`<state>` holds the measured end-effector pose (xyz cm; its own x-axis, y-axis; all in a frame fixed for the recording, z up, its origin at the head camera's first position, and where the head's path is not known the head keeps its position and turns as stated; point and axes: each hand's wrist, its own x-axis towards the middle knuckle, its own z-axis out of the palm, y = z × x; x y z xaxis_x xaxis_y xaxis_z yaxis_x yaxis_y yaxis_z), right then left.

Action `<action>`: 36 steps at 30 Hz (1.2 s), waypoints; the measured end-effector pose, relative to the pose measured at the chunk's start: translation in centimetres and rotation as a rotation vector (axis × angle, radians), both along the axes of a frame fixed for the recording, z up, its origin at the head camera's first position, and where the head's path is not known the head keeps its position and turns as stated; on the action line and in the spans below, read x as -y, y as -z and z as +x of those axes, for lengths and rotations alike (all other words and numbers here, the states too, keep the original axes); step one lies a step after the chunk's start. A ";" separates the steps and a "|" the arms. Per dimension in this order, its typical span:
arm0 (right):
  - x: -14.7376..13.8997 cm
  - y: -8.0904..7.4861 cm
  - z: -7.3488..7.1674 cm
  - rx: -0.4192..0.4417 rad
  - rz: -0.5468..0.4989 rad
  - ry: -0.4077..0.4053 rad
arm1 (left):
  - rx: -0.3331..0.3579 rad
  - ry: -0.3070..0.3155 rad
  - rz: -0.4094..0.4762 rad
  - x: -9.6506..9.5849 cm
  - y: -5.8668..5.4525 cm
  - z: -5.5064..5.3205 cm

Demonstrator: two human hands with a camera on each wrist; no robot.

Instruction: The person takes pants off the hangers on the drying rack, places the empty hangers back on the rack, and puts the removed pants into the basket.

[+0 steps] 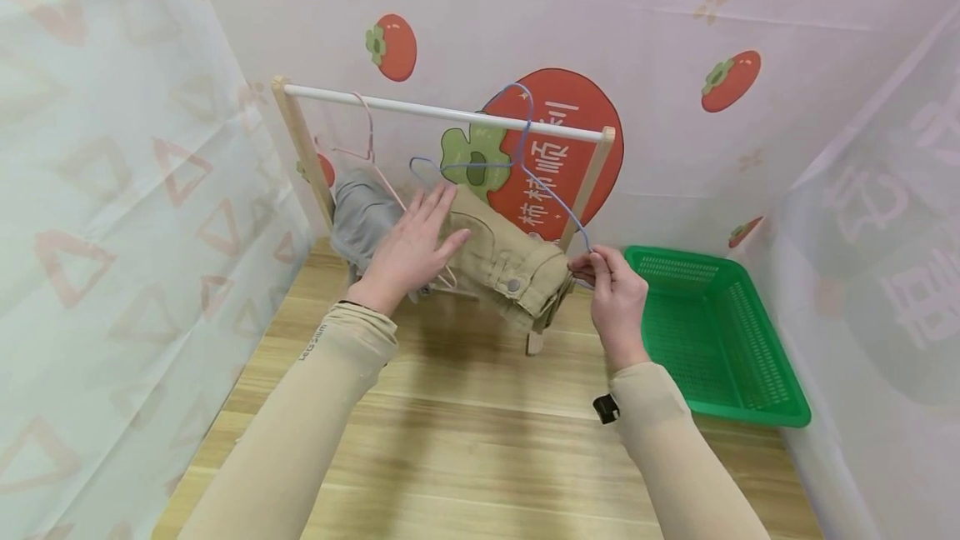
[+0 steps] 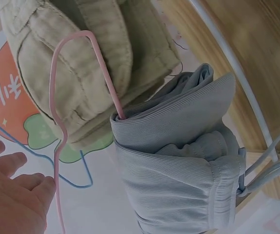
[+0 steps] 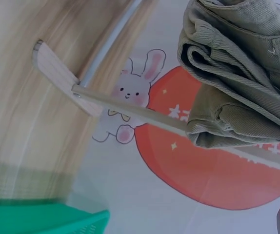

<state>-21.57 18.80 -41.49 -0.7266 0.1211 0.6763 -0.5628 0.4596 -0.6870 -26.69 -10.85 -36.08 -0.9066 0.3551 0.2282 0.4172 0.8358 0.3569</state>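
Folded khaki trousers (image 1: 510, 261) with a button at the waistband hang over a blue wire hanger (image 1: 480, 165), whose hook is over the rack's white rail. At the waistband end, my right hand (image 1: 621, 298) pinches the lower right corner of the blue hanger. My left hand (image 1: 408, 252), fingers extended and thumb apart, touches the other end of the trousers. Left of it, folded grey drawstring trousers (image 2: 179, 146) hang on a pink hanger (image 2: 53, 92). In the right wrist view the khaki folds (image 3: 247, 73) show close up, while most of my right hand is outside that view.
The rack has a white rail (image 1: 450, 113) and wooden legs (image 1: 300, 148), standing on a wood-grain table (image 1: 480, 440) near the back wall. A green plastic basket (image 1: 776, 340) sits to the right. Printed cloth walls enclose the back and both sides.
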 end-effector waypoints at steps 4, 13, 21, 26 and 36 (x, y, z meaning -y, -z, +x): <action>-0.6 -0.1 0.1 -0.014 -0.014 -0.006 | 0.004 0.004 0.018 0.0 0.0 0.0; -2.0 -0.4 0.9 -0.001 -0.029 0.005 | 0.027 -0.003 0.097 0.3 -0.2 -0.4; -3.3 -0.7 2.0 -0.018 -0.068 -0.037 | 0.049 -0.002 0.272 0.5 -0.8 -0.9; -3.9 -1.0 2.7 -0.014 -0.081 -0.043 | 0.072 -0.018 0.358 0.5 -1.3 -1.1; -4.9 -1.0 3.7 -0.014 -0.083 -0.074 | 0.203 -0.120 0.536 0.6 -2.2 -2.0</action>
